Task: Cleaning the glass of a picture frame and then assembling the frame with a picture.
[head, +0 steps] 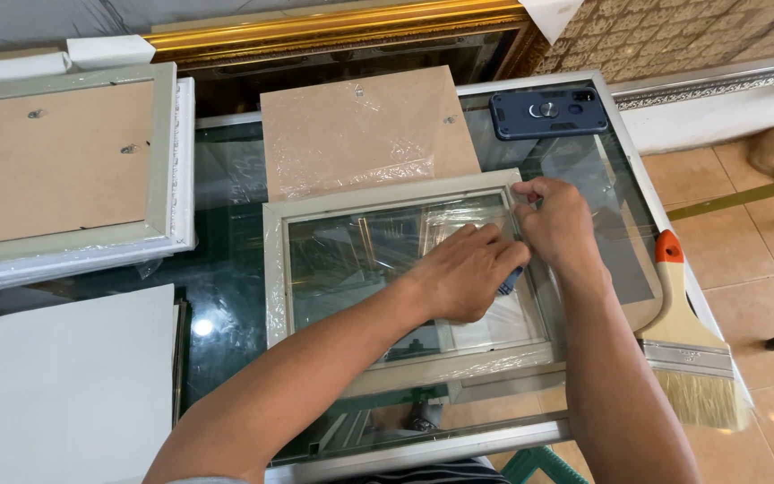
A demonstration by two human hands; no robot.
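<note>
Looking down from the head camera, both hands are busy at the top right corner of a pale green picture frame [387,199] lying flat on the glass worktop [226,296]. Plastic film clings along the frame's left and bottom rails, and a glass pane [351,260] sits inside it. The left hand [463,273] lies palm down on that pane, fingers stretched toward the frame's right rail — flat and spread, gripping nothing that can be seen, though a small dark blue object [509,281] peeks out from under its fingertips and what it is cannot be told. The right hand [555,222] sits just beside it, right on the corner, fingers curled and pinched together against the frame edge; whether they hold film or only press the rail is not clear. The two hands touch or nearly touch.

Behind the frame lies a brown backing board [360,130] wrapped in wrinkled clear film, its near edge meeting the frame's top rail. Further right on the worktop — a dark blue phone [548,114], back side up. At the right edge rests a wide paintbrush [687,350] with an orange-tipped wooden handle, bristles pointing toward the viewer. On the left, a second pale frame [167,161] lies face down with its brown back showing, and a white board [64,385] sits at lower left. A gilded frame [333,31] runs along the far side.
</note>
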